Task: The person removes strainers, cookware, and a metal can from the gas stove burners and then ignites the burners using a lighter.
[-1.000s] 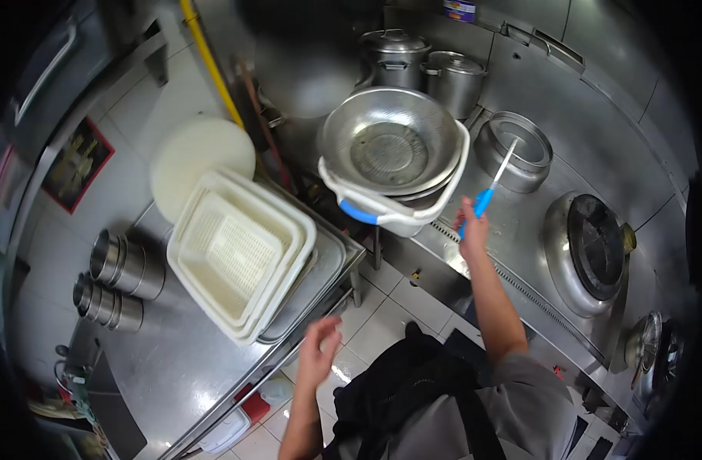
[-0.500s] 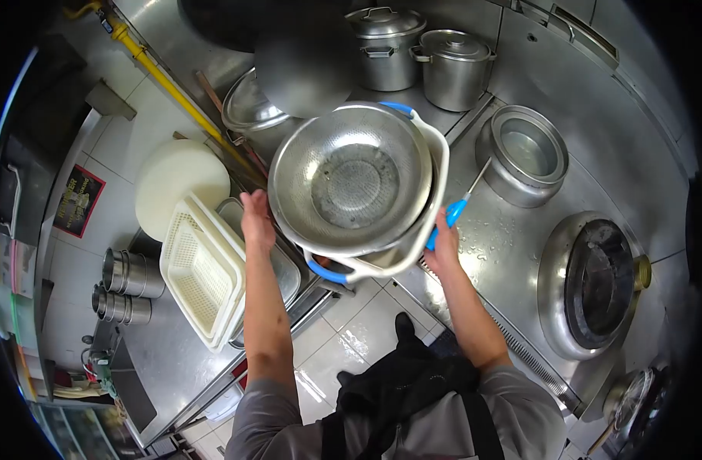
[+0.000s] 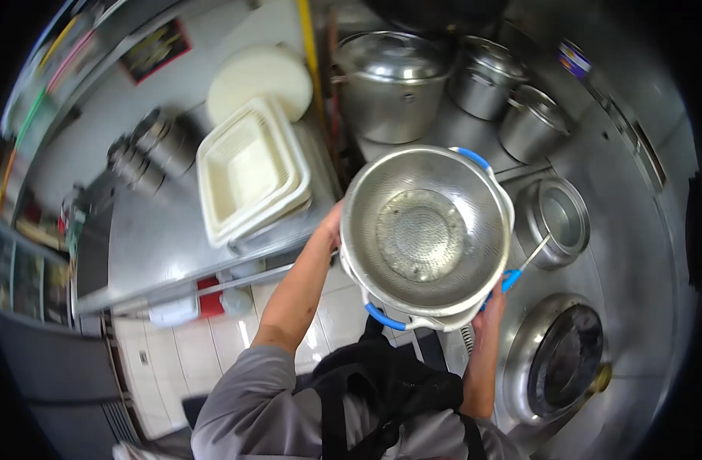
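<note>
Fingers of the left hand [image 3: 332, 225] now hold the side of the white tub [image 3: 447, 322], tips hidden beneath; a second ago that hand was well apart from it. Those of the right hand [image 3: 490, 314] stay closed around a blue-handled tool [image 3: 511, 279] at the opposite side (whether they also grip the tub, I cannot tell). The tub, with a perforated metal bowl [image 3: 473, 238] nested inside, thus has a hand at either side, between table [image 3: 163, 230] and stove [image 3: 485, 387].

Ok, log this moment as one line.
left hand: at left side of blue-gripped white plastic tub | right hand: holding blue-handled tool, at tub's right side | round perforated steel colander: in tub
</note>
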Available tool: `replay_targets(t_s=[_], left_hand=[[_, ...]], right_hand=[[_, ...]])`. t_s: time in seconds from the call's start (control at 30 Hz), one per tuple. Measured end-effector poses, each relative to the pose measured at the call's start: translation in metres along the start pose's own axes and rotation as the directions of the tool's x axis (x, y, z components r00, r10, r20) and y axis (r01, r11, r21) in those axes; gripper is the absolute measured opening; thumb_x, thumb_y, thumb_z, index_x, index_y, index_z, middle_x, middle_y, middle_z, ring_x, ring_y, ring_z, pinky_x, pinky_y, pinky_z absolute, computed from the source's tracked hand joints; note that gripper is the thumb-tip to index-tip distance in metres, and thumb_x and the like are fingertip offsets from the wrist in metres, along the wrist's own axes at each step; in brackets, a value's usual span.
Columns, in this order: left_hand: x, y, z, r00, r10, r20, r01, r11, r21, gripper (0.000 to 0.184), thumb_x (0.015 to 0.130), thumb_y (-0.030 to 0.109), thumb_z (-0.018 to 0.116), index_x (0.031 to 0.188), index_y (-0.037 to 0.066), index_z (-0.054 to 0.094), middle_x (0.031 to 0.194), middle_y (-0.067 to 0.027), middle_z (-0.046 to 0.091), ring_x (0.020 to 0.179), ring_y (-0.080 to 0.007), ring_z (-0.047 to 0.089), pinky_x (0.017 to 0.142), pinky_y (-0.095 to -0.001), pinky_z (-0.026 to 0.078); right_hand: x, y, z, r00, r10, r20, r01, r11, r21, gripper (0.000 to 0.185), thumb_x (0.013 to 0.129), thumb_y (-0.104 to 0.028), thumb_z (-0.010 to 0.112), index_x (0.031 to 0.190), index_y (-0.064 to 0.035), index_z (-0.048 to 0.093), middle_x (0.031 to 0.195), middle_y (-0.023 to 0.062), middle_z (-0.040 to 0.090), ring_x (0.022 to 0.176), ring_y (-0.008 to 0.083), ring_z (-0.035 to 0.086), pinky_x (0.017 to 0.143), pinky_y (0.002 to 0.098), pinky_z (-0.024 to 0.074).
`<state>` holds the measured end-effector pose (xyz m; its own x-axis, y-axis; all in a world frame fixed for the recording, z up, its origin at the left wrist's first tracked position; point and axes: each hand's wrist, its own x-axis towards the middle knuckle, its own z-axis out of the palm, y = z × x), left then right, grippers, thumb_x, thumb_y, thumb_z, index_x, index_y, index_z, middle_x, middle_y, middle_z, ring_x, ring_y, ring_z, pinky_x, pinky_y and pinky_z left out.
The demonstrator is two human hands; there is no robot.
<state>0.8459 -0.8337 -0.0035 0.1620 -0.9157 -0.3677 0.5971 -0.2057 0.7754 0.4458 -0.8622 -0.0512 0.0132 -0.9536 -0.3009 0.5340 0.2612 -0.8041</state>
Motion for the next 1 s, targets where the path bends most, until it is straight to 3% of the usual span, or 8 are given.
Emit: replay_targets(t_s=[0.03, 0.17, 0.33, 0.53, 0.63, 0.67, 0.87, 1.0], left_hand=[[-0.015, -0.017, -0.011, 1.000, -0.015, 0.024, 0.016, 0.999, -0.036, 0.051, 0.096, 0.041, 0.057, 0.130, 0.004, 0.059, 0.119, -0.0148, 0.066, 0.100, -0.0221, 0.067, 0.087, -0.0367, 0.056], [-0.111, -0.065, -0.030, 0.985, 0.172, 0.023, -0.167, 0.975, -0.150, 0.045, 0.098, 0.034, 0.055, 0.132, 0.005, 0.056, 0.122, -0.0131, 0.063, 0.102, -0.0166, 0.065, 0.086, -0.0325, 0.056], [-0.228, -0.141, -0.065, 0.949, 0.254, -0.187, -0.280, 0.951, -0.129, 0.041, 0.099, 0.022, 0.055, 0.135, 0.004, 0.052, 0.116, -0.0106, 0.064, 0.099, -0.0161, 0.065, 0.083, -0.0291, 0.055], [-0.341, -0.206, -0.115, 0.880, 0.259, -0.398, -0.320, 0.943, -0.094, 0.037, 0.098, 0.011, 0.054, 0.134, 0.004, 0.054, 0.117, -0.0109, 0.064, 0.099, -0.0162, 0.064, 0.083, -0.0285, 0.055], [-0.371, -0.233, -0.147, 0.839, 0.245, -0.486, -0.326, 0.941, -0.089, 0.040, 0.098, 0.009, 0.053, 0.137, 0.004, 0.052, 0.119, -0.0101, 0.064, 0.101, -0.0159, 0.064, 0.085, -0.0280, 0.054], [-0.376, -0.245, -0.160, 0.824, 0.232, -0.516, -0.321, 0.943, -0.089, 0.040, 0.098, 0.009, 0.052, 0.137, 0.004, 0.052, 0.120, -0.0100, 0.064, 0.101, -0.0161, 0.064, 0.085, -0.0279, 0.054], [-0.378, -0.294, -0.238, 0.743, 0.242, -0.623, -0.333, 0.942, -0.032, 0.032, 0.099, 0.010, 0.050, 0.129, 0.005, 0.058, 0.110, -0.0080, 0.067, 0.091, -0.0162, 0.066, 0.079, -0.0288, 0.057], [-0.345, -0.289, -0.285, 0.748, 0.178, -0.640, -0.317, 0.942, -0.108, 0.026, 0.099, 0.012, 0.052, 0.121, 0.005, 0.062, 0.104, -0.0073, 0.069, 0.085, -0.0163, 0.067, 0.073, -0.0293, 0.058]], right_hand=[[-0.011, 0.002, -0.009, 1.000, -0.013, -0.003, 0.013, 1.000, -0.028, 0.041, 0.102, -0.035, 0.052, 0.128, -0.0041, 0.051, 0.120, 0.0130, 0.062, 0.106, 0.0263, 0.063, 0.090, 0.0426, 0.0546], [-0.064, 0.014, -0.047, 0.998, -0.057, 0.000, 0.056, 0.988, -0.140, 0.038, 0.101, -0.029, 0.050, 0.127, -0.0025, 0.052, 0.116, 0.0130, 0.064, 0.100, 0.0257, 0.065, 0.086, 0.0409, 0.0556], [-0.127, 0.038, -0.080, 0.996, -0.084, 0.034, 0.090, 0.963, -0.253, 0.034, 0.099, -0.024, 0.045, 0.113, 0.0002, 0.063, 0.099, 0.0104, 0.068, 0.082, 0.0222, 0.067, 0.070, 0.0346, 0.0566], [-0.188, 0.089, -0.083, 0.987, -0.020, 0.162, 0.076, 0.934, -0.350, 0.032, 0.099, -0.020, 0.044, 0.111, 0.0015, 0.065, 0.095, 0.0100, 0.069, 0.076, 0.0203, 0.068, 0.064, 0.0320, 0.0567], [-0.186, 0.152, -0.102, 0.964, 0.091, 0.251, -0.044, 0.981, -0.188, 0.032, 0.100, -0.021, 0.047, 0.114, 0.0021, 0.064, 0.098, 0.0093, 0.069, 0.081, 0.0187, 0.068, 0.071, 0.0315, 0.0563], [-0.188, 0.165, -0.109, 0.953, 0.115, 0.282, -0.010, 0.936, -0.351, 0.029, 0.099, -0.018, 0.049, 0.115, 0.0006, 0.064, 0.099, 0.0081, 0.069, 0.084, 0.0177, 0.067, 0.075, 0.0316, 0.0555], [-0.192, 0.250, -0.084, 0.936, 0.227, 0.270, -0.135, 0.938, -0.319, 0.022, 0.098, -0.012, 0.054, 0.116, -0.0022, 0.063, 0.102, 0.0053, 0.069, 0.085, 0.0160, 0.066, 0.075, 0.0308, 0.0544], [-0.172, 0.291, -0.051, 0.945, 0.249, 0.214, -0.163, 0.921, -0.353, 0.025, 0.100, -0.024, 0.058, 0.108, -0.0012, 0.065, 0.092, 0.0024, 0.067, 0.081, 0.0110, 0.063, 0.071, 0.0280, 0.0507]])
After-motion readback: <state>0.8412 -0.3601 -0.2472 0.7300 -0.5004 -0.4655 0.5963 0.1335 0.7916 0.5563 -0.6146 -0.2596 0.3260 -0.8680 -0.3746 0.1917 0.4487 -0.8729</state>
